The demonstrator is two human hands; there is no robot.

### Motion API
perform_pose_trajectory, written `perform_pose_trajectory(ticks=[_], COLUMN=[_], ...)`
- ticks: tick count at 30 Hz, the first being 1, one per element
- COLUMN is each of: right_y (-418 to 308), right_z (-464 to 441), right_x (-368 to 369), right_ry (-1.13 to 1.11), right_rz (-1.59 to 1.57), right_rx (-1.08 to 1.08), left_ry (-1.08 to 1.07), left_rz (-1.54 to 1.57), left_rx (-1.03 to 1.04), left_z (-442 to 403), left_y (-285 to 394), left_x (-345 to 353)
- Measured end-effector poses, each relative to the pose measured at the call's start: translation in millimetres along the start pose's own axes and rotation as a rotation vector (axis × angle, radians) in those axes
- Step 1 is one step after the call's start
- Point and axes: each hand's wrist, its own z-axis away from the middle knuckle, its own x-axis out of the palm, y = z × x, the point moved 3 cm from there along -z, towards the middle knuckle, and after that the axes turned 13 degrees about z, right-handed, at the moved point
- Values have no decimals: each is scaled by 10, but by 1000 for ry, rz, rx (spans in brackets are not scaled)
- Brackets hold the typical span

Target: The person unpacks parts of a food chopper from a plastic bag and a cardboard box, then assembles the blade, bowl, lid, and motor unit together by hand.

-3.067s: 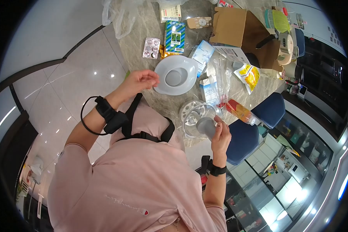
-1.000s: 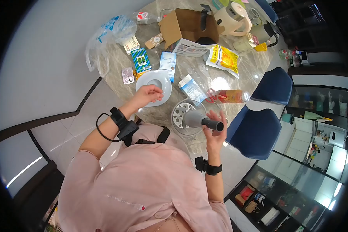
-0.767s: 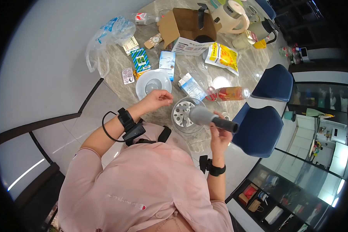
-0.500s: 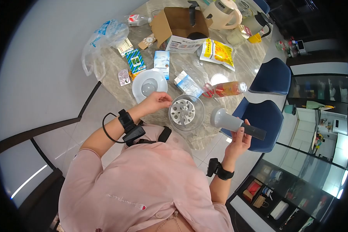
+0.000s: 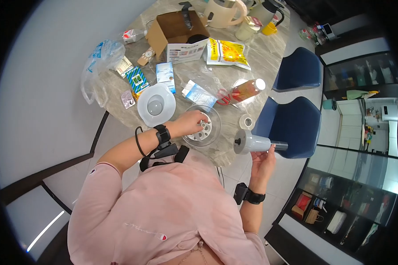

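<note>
My left hand (image 5: 193,122) reaches over the rim of a clear round bowl (image 5: 216,128), its fingertips at a white disc with holes (image 5: 203,132) inside; whether they grip it I cannot make out. Past the table's edge on the right, my right hand (image 5: 264,157) holds a grey motor unit (image 5: 255,143) by its narrow, dark end, with the wide end turned left. Left of the bowl lies a white lid-like dish (image 5: 156,115) with a round hollow. A small white ring-shaped object (image 5: 246,122) lies between the bowl and the motor unit.
Medicine boxes (image 5: 165,77), a bottle with a red drink (image 5: 247,90), red scissors (image 5: 224,97) and a yellow packet (image 5: 227,53) lie on the table (image 5: 269,57). Farther back stand an open carton (image 5: 170,28) and a cream kettle (image 5: 221,15). Blue chairs (image 5: 294,126) are at the right.
The motor unit has moved from over the bowl out to the right in my right hand, its wide end turning left. My left hand has gone from beside the dish into the bowl.
</note>
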Motion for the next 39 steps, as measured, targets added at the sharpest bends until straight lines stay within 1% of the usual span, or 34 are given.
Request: perform_pose_trajectory(ticks=[7,10,12,16,18,22,24,25,27,31,33,34,36,38,39], right_y=[86,128,133,192,202,230,254,262,269,302,318,324,312,280,264], right_z=[20,-5,-17,-75,-83,-108,-127,-131,-135,-145,-142,-132,-118,-103,-101], right_x=[1,-1,24,58,104,185,203,212,226,209,208,213,227,246,255], right_ry=[23,3,24,-12,-25,-28,-45,-46,-50,-56,-60,-62,-52,-45,-36], right_rz=[-7,0,63,128,169,221,281,282,295,299,297,298,298,284,267], right_rx=[41,46,15,7,8,-1,-34,-34,-48,-43,-47,-43,-40,-49,-62], left_ry=[-10,46,131,193,212,210,164,165,194,219,224,226,206,190,201], left_rz=[-46,25,66,118,120,117,413,414,645,758,751,752,359,320,171], left_rx=[54,72,138,111,-64,-95,-300,-301,-396,-423,-351,-355,-100,-98,20], left_z=[27,26,37,74,90,114,129,125,122,128,147,160,155,169,161], left_y=[-15,-25,5,92,80,22,-21,-57,-195,-259,-193,-179,-52,-20,-30], left_x=[27,-36,-130,-294,-363,-373,-318,-302,-234,-257,-281,-266,-246,-180,-133])
